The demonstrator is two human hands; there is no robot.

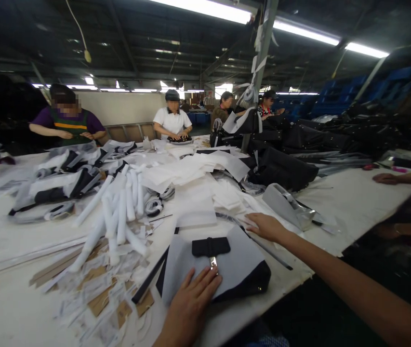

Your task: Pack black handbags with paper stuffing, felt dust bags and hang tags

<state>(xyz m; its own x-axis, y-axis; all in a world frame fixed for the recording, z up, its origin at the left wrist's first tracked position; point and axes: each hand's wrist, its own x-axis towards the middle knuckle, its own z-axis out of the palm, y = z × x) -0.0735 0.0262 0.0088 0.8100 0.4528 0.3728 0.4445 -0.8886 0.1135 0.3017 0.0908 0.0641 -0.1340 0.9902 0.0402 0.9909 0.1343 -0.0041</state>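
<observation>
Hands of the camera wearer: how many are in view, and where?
2: the left hand lies on the pale sheet over the black bag, at its metal clasp; the right hand is beyond the bag, its grip unclear.

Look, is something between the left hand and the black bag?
Yes, a pale sheet lies over part of the black bag, beneath the left hand. The shiny clasp shows uncovered.

Lit tube lights [205, 8] run overhead, and white strips [253, 65] hang on a slanting pole [269, 24]. A co-worker in a white shirt [172, 120] faces this way; another in purple and green [68, 126] is farther left. The dim blue stacks [338, 96] at right may be crates.
</observation>
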